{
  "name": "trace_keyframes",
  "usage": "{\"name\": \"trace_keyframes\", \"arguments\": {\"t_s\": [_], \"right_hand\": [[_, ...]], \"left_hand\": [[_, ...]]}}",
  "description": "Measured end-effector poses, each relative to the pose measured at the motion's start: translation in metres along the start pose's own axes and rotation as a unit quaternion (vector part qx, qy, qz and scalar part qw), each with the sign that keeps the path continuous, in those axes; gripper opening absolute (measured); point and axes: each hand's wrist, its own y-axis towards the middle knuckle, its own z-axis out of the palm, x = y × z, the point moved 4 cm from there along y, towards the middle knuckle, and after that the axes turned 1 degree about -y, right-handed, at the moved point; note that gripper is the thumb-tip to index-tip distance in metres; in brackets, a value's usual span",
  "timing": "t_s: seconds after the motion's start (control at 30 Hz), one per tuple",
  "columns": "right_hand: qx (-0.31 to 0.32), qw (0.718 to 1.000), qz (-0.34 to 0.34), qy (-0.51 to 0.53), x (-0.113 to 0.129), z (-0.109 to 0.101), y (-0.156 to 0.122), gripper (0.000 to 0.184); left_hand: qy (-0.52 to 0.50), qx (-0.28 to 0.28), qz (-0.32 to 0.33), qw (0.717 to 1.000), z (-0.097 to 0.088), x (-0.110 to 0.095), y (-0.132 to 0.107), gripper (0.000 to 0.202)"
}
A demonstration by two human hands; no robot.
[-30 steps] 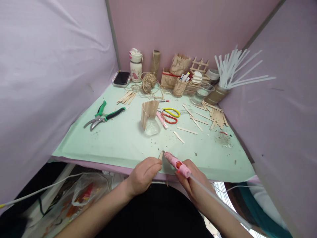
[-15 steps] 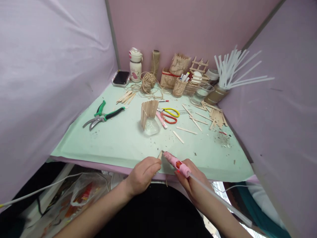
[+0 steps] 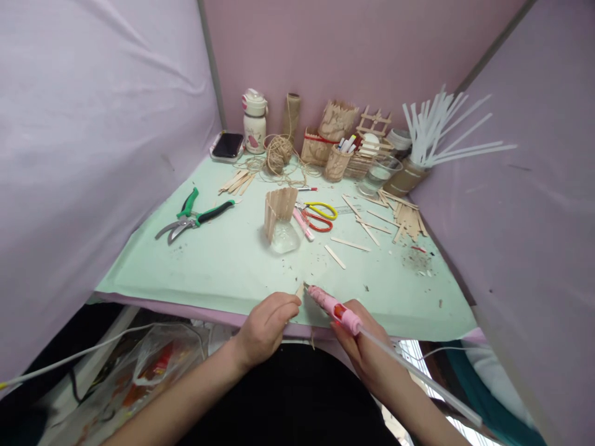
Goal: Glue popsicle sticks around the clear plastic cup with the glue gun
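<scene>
At the near edge of the green table mat [image 3: 223, 260], my left hand [image 3: 267, 325] is closed in a pinch on a small wooden craft stick [image 3: 300, 290], whose tip shows above my fingers. My right hand [image 3: 360, 337] grips a pink glue gun [image 3: 332, 305] with a clear glue rod trailing back to the right. The gun's nozzle touches the tip of the stick. Further back stands a glass cup half covered with upright sticks [image 3: 280, 218].
Green-handled pruning shears [image 3: 193, 217] lie at the left. Yellow and red scissors [image 3: 318, 217], loose sticks [image 3: 404, 217], a twine ball [image 3: 279, 152], a bottle [image 3: 255, 124], a phone [image 3: 227, 147], stick-built holders and a jar of white rods [image 3: 418, 155] crowd the back. Pink cloth walls close in on three sides.
Almost nothing has moved; my right hand and the glue gun have shifted very slightly, with the nozzle staying at the stick.
</scene>
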Motion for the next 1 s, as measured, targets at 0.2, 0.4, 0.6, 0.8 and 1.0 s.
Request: {"name": "trace_keyframes", "arguments": {"t_s": [0.2, 0.4, 0.6, 0.8, 1.0], "right_hand": [[-0.006, 1.000, -0.017, 0.014, -0.004, 0.004, 0.001, 0.026], [-0.011, 1.000, -0.012, 0.024, -0.009, 0.010, 0.003, 0.025], [0.003, 0.999, -0.017, 0.038, -0.009, 0.011, 0.001, 0.025], [0.010, 0.999, 0.000, 0.031, -0.012, 0.014, 0.003, 0.026], [0.002, 1.000, -0.001, 0.022, -0.011, 0.011, 0.002, 0.026]], "left_hand": [[0.002, -0.022, -0.044, 0.999, -0.002, 0.002, -0.003, 0.030], [-0.011, -0.035, -0.075, 0.997, -0.004, 0.003, -0.004, 0.025], [-0.010, -0.035, -0.077, 0.996, -0.003, 0.005, -0.006, 0.026], [-0.009, -0.033, -0.068, 0.997, -0.004, 0.004, -0.006, 0.027], [-0.001, -0.048, -0.080, 0.996, -0.004, 0.004, -0.004, 0.023]]}}
